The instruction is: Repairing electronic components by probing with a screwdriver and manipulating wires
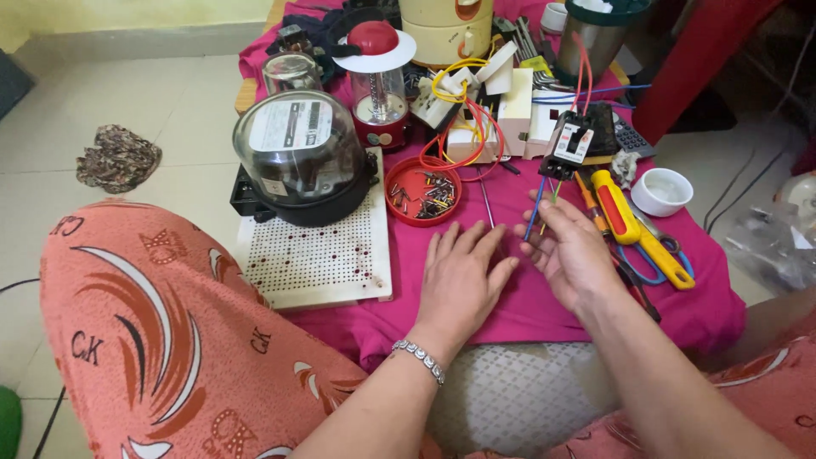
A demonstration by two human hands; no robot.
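On the pink cloth (527, 306) the domed meter (297, 157) sits on its perforated board at our left edge. Left hand (463, 276) lies flat and empty; right hand (569, 251), fingers loosely apart, touches the breaker's (571, 143) blue wire (534, 212) — screwdrivers (633, 225) close by.

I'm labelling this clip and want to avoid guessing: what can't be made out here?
Head view only:
- Small parts in the round red plastic lid: too small to identify.
- Thin blue wire: lower end hidden behind right hand.
- Steel cup: top cut off by frame edge.
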